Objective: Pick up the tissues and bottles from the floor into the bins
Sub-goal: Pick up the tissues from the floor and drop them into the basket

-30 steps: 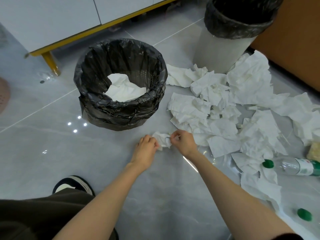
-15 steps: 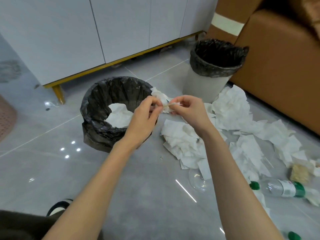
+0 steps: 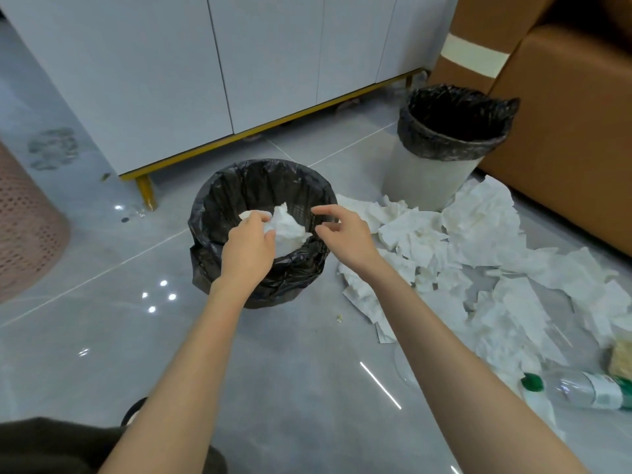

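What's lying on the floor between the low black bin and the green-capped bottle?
In the head view, a spread of crumpled white tissues lies between the low bin and the bottle.

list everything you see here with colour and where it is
near bin: one, black liner, floor centre
far bin: one, grey, black liner, by sofa
loose tissues: many, white, floor right of near bin
bottle: one, clear, green cap, floor lower right
cabinet: one, white, back
sofa: one, brown, right
basket: one, pink, left edge
held tissue: one, white, above near bin
left hand: one, grips held tissue
right hand: one, open, above near bin's rim
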